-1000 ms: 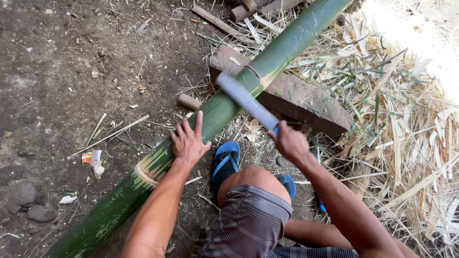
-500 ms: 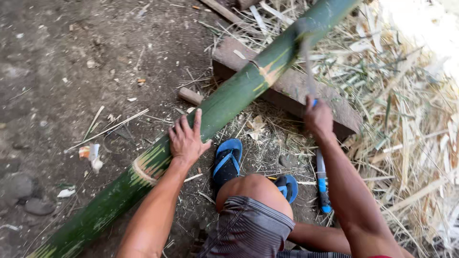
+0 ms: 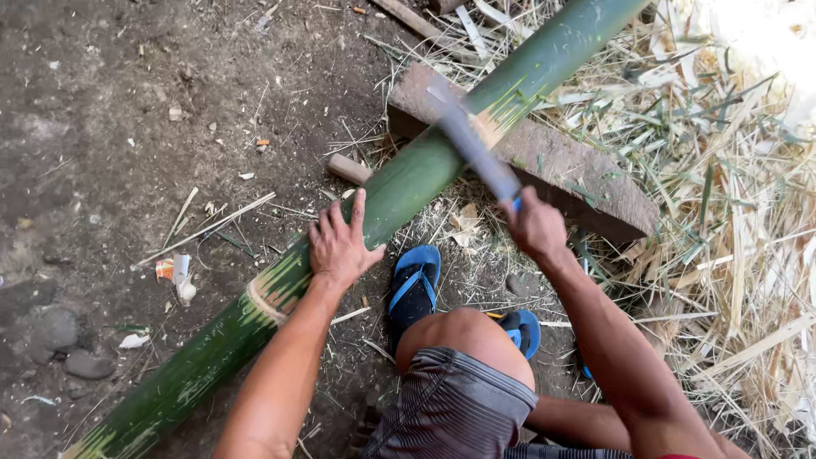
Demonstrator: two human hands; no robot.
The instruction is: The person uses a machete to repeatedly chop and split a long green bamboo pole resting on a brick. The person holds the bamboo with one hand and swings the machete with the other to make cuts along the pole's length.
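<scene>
Left hand spread flat, palm down on green bamboo, pinning it. Right hand closed round handle of blade, blurred, over pale notch in stem. Bamboo lies slantwise on dirt ground, upper part resting across wood block. Judged: stem long, thick, stiff, heavy; skin smooth, likely slippery; round, may roll. Best held from above near node ring, clear of blade. Blue sandal just beside stem.
</scene>
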